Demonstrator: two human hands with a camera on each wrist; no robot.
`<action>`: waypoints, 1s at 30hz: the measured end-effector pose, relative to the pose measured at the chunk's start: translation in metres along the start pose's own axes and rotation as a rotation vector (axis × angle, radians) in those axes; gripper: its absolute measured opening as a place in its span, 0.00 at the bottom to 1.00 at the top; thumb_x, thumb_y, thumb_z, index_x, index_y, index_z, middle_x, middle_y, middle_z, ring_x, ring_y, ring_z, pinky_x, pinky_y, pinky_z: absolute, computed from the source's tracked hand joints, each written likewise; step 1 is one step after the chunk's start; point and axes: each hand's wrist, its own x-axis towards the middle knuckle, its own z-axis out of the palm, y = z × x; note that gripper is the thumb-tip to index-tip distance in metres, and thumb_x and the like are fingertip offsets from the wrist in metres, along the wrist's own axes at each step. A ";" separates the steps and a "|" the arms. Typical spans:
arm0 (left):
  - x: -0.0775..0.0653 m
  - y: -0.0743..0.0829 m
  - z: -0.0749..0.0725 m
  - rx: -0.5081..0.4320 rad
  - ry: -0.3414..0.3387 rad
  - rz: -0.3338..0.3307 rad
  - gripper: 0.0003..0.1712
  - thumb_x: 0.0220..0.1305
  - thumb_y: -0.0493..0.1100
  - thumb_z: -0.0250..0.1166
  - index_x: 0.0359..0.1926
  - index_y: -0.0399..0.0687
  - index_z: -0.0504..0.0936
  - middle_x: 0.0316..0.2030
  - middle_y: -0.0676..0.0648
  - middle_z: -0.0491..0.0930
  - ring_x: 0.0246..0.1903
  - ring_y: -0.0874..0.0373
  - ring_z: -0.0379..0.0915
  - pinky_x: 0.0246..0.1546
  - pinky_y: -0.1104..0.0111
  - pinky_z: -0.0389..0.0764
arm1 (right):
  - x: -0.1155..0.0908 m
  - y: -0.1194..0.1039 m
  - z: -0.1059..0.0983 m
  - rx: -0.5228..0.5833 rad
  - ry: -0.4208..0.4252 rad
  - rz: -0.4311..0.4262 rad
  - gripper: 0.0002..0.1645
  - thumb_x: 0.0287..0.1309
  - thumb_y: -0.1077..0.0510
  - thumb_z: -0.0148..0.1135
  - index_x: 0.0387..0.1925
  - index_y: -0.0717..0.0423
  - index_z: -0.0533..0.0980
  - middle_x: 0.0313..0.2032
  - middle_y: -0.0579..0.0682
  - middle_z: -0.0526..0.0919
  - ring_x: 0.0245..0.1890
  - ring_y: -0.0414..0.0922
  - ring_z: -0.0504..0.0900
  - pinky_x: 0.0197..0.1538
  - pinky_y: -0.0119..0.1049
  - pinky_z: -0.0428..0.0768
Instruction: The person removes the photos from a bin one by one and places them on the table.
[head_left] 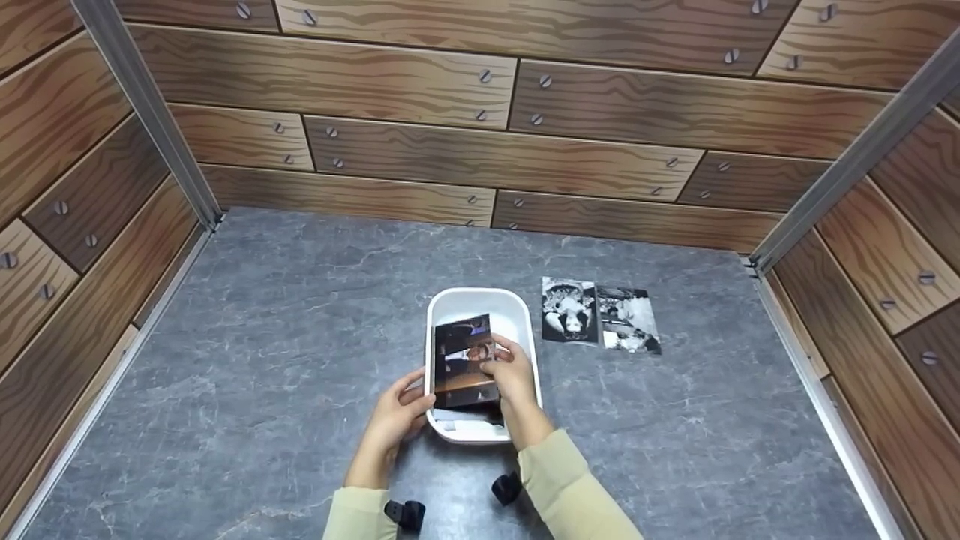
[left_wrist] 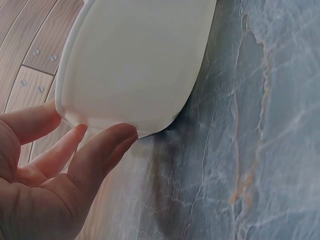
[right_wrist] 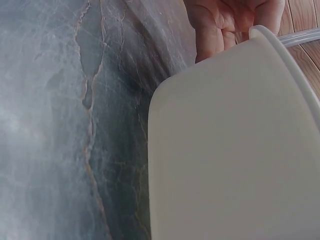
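Observation:
A white basin [head_left: 534, 375] with rounded corners stands on the grey floor. In the head view my right hand [head_left: 517, 379] pinches the right edge of a colour photo [head_left: 466, 364] over the basin; the photo shows a person in dark clothes. My left hand [head_left: 401, 412] holds the basin's left side. The left wrist view has its thumb at the rim and its fingers [left_wrist: 122, 131] against the outer wall. Below the photo, a dark edge and something whitish lie in the basin, mostly covered. The right wrist view shows the basin's outer wall, with a hand [right_wrist: 220, 30] beyond it.
To the basin's right, two black-and-white photos, one at left [head_left: 568, 311] and one at right [head_left: 630, 320], lie side by side. Wood-patterned walls [head_left: 375, 142] with metal corner posts [head_left: 150, 112] enclose the marbled floor [head_left: 300, 337]. Black wrist devices [head_left: 405, 514] sit near both sleeves.

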 end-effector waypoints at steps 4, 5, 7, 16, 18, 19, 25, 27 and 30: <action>0.001 -0.003 -0.002 -0.029 -0.010 0.022 0.33 0.63 0.32 0.61 0.68 0.31 0.62 0.57 0.24 0.72 0.43 0.54 0.80 0.41 0.65 0.84 | 0.000 -0.001 0.000 -0.028 -0.018 0.017 0.36 0.44 0.79 0.56 0.60 0.67 0.70 0.29 0.54 0.82 0.28 0.42 0.79 0.31 0.27 0.77; 0.000 -0.004 -0.004 -0.046 -0.026 0.045 0.33 0.62 0.33 0.62 0.67 0.33 0.64 0.56 0.25 0.74 0.42 0.55 0.80 0.40 0.66 0.84 | 0.000 -0.001 0.001 -0.036 -0.020 0.016 0.36 0.44 0.79 0.57 0.60 0.66 0.70 0.28 0.52 0.82 0.28 0.42 0.78 0.32 0.27 0.76; -0.001 -0.004 -0.004 -0.061 -0.034 0.060 0.33 0.61 0.35 0.64 0.66 0.34 0.66 0.55 0.26 0.75 0.42 0.56 0.80 0.39 0.67 0.84 | -0.001 -0.002 0.001 -0.037 -0.022 0.012 0.36 0.45 0.78 0.57 0.60 0.65 0.70 0.26 0.49 0.80 0.27 0.41 0.77 0.32 0.27 0.76; 0.000 0.001 0.000 -0.026 0.001 -0.012 0.34 0.64 0.31 0.59 0.69 0.30 0.59 0.59 0.24 0.70 0.42 0.56 0.79 0.39 0.68 0.84 | -0.003 -0.022 -0.004 0.078 -0.022 -0.041 0.36 0.46 0.78 0.55 0.62 0.68 0.68 0.33 0.50 0.75 0.30 0.39 0.72 0.32 0.25 0.75; 0.001 0.002 0.000 -0.024 0.003 -0.012 0.34 0.64 0.30 0.59 0.69 0.30 0.59 0.59 0.24 0.70 0.43 0.55 0.80 0.41 0.65 0.84 | -0.001 -0.032 -0.009 0.089 -0.009 -0.050 0.35 0.48 0.77 0.55 0.61 0.66 0.69 0.37 0.51 0.75 0.34 0.40 0.72 0.34 0.25 0.76; 0.001 0.002 0.000 -0.023 0.004 -0.009 0.33 0.64 0.30 0.59 0.69 0.30 0.59 0.58 0.24 0.70 0.43 0.54 0.80 0.42 0.64 0.84 | 0.001 -0.037 -0.012 0.095 -0.006 -0.057 0.34 0.49 0.77 0.56 0.62 0.65 0.69 0.39 0.51 0.74 0.36 0.40 0.72 0.36 0.25 0.77; 0.003 -0.001 0.000 -0.033 0.003 -0.006 0.34 0.64 0.30 0.59 0.69 0.29 0.59 0.58 0.22 0.69 0.43 0.53 0.80 0.42 0.64 0.84 | 0.024 -0.057 -0.043 0.175 0.050 -0.127 0.33 0.49 0.80 0.53 0.61 0.69 0.69 0.35 0.47 0.75 0.35 0.38 0.73 0.37 0.24 0.77; 0.003 -0.001 0.001 -0.033 0.009 -0.015 0.34 0.64 0.30 0.59 0.69 0.29 0.59 0.59 0.23 0.69 0.42 0.53 0.80 0.41 0.65 0.85 | 0.035 -0.061 -0.058 0.210 0.091 -0.142 0.32 0.49 0.81 0.53 0.59 0.71 0.69 0.31 0.45 0.77 0.33 0.36 0.74 0.36 0.24 0.77; 0.002 -0.001 0.001 -0.036 0.014 -0.025 0.34 0.63 0.30 0.59 0.69 0.30 0.60 0.59 0.23 0.70 0.42 0.54 0.80 0.40 0.66 0.85 | 0.052 -0.067 -0.086 0.232 0.148 -0.121 0.30 0.52 0.79 0.54 0.59 0.73 0.69 0.30 0.41 0.77 0.31 0.34 0.74 0.36 0.23 0.77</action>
